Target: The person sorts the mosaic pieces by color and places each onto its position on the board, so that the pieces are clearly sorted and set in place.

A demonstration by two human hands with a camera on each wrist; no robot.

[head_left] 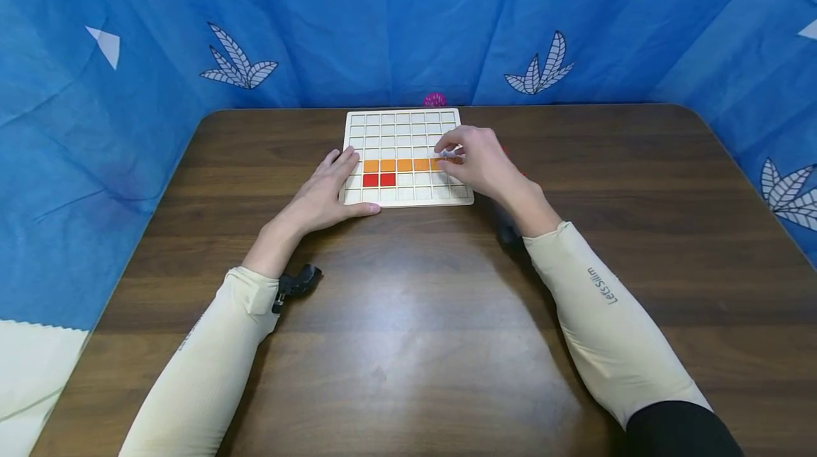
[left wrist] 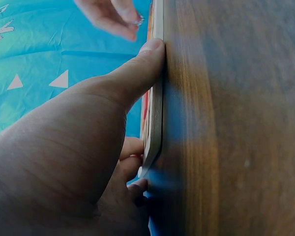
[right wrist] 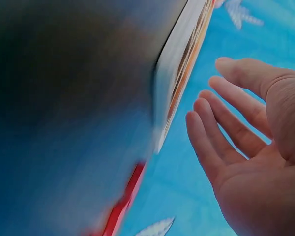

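A pale board [head_left: 408,199] with a grid of square cells lies near the far edge of the table. Orange tiles [head_left: 404,165] line one row, and two red tiles [head_left: 379,179] sit in the row below. My left hand [head_left: 327,191] rests at the board's left side, its thumb along the near edge and its straight fingers at the left rim. Over the board's right part, my right hand [head_left: 479,159] pinches a small shiny piece [head_left: 449,154]. That piece also glints in the left wrist view [left wrist: 139,20]; its kind is unclear. The right wrist view does not show it.
Something red [right wrist: 122,204] lies on the table beyond the board's right side, mostly hidden by my right hand in the head view. A blue patterned cloth [head_left: 383,31] hangs behind the brown wooden table [head_left: 408,343]. Wrist cameras [head_left: 300,283] are strapped on.
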